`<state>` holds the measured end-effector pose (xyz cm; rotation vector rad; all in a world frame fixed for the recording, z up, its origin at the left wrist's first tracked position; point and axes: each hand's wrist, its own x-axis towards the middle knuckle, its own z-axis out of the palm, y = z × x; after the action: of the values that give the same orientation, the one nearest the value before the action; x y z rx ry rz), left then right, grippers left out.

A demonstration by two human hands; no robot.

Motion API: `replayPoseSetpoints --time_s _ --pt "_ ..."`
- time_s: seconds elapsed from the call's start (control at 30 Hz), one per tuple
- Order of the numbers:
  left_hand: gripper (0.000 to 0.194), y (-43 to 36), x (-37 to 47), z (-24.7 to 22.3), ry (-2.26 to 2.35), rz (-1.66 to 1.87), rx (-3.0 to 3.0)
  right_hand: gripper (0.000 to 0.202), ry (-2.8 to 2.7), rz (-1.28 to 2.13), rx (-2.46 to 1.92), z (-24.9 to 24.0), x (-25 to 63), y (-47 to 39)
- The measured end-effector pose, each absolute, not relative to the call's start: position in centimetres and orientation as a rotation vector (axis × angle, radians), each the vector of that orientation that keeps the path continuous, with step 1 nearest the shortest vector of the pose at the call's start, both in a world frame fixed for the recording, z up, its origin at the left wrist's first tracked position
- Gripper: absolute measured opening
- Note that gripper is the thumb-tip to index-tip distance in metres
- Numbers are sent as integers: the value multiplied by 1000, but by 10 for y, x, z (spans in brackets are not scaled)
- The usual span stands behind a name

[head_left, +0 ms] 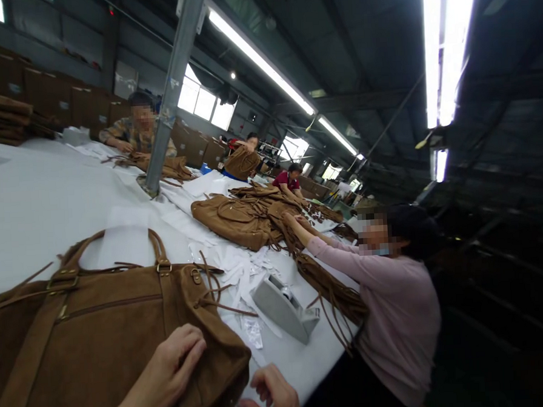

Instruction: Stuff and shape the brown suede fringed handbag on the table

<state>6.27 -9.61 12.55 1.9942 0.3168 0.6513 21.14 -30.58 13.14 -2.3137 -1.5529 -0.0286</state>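
A large brown leather handbag (118, 333) lies on the table in front of me, with two looped handles, buckled straps, a front zip and thin laces at its side. My left hand (173, 360) rests on the front of this bag, its fingers curled together and nothing visible in them. Just off the bag's lower right corner is my right hand (277, 397), with thumb and bent fingers apart and nothing between them. Part of it is cut off by the bottom edge of the view.
A grey tape dispenser (281, 306) stands right of the bag, beside paper scraps (245, 271). Beyond lie more brown bags (231, 221). A person in a pink top (395, 306) reaches over the table at right. A metal post (172, 87) rises from the table; other people work farther back.
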Motion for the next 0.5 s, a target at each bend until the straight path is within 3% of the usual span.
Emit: replayPoseSetpoints --time_s 0.1,0.27,0.37,0.5 --pt "36 -101 68 98 303 630 2213 14 -1289 219 -2327 108 214 -296" --pt "80 -111 89 14 30 716 2688 23 -1296 353 -2249 100 197 -253" --pt "77 -121 100 -12 17 664 2845 17 -1377 422 -2203 104 201 -232" --pt "69 -125 98 4 7 739 2943 28 -1399 431 -2170 111 214 -233"
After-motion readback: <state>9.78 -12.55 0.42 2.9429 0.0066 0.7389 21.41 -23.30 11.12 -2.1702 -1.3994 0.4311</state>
